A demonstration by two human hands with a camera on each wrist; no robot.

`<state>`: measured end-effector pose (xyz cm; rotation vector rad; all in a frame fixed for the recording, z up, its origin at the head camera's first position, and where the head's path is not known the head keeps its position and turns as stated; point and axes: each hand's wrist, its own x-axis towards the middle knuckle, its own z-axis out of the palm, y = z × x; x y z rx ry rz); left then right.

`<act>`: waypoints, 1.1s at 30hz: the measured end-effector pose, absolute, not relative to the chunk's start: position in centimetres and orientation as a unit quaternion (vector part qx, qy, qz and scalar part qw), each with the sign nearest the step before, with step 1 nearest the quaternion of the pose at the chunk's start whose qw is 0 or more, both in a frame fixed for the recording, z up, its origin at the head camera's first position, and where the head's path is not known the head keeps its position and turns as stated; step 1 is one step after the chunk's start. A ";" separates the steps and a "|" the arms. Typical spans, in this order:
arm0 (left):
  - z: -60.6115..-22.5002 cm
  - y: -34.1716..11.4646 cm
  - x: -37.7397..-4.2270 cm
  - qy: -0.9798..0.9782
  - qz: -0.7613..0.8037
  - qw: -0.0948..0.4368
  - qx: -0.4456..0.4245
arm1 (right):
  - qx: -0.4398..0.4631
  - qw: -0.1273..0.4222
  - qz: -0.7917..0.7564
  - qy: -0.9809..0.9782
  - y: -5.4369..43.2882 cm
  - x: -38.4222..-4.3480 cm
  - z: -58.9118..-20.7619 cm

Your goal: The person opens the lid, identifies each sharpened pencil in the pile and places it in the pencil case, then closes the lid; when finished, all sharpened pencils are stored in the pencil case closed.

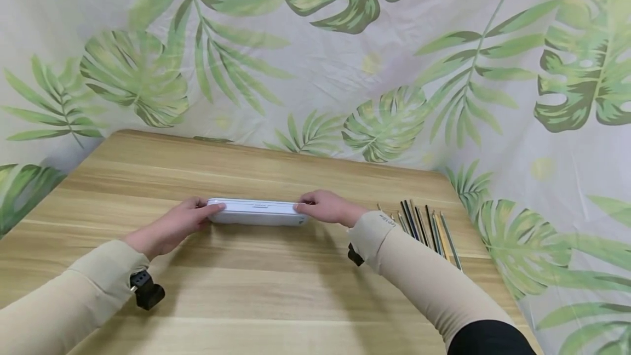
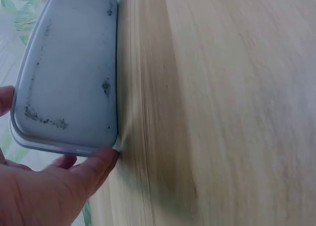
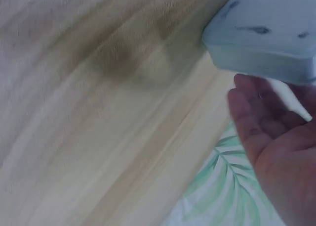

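Observation:
A pale grey-white pencil case [image 1: 258, 212] with rounded corners is held on its long edge between both hands, over the middle of the table. My left hand [image 1: 179, 224] grips its left end, thumb on the upper side. At the right end, my right hand [image 1: 327, 206] pinches the corner with the thumb in front and fingers behind. Dark scuffs mark the broad face of the case [image 2: 74, 63] in the left wrist view. In the right wrist view, curled fingers of the right hand [image 3: 281, 142] lie by the case's end [image 3: 261, 63], the thumb partly cut off.
Several pencils [image 1: 423, 226] lie side by side on the wooden table [image 1: 236, 300] to the right, partly hidden behind the right sleeve. A leaf-patterned cloth [image 1: 315, 70] hangs behind the table and along its right side.

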<state>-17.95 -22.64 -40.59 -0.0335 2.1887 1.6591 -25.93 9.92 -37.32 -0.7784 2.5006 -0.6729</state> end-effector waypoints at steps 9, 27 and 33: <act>-40.4 -21.1 -18.0 0.781 0.592 0.197 -0.005 | -0.318 0.203 -0.269 0.886 8.0 -25.4 -37.8; -40.1 -19.5 -16.8 0.765 0.612 0.195 -0.038 | -0.381 0.181 -0.233 0.876 7.2 -25.5 -38.1; -40.6 -19.9 -16.7 0.763 0.614 0.203 -0.012 | -0.468 0.124 -0.144 0.863 6.9 -25.3 -37.9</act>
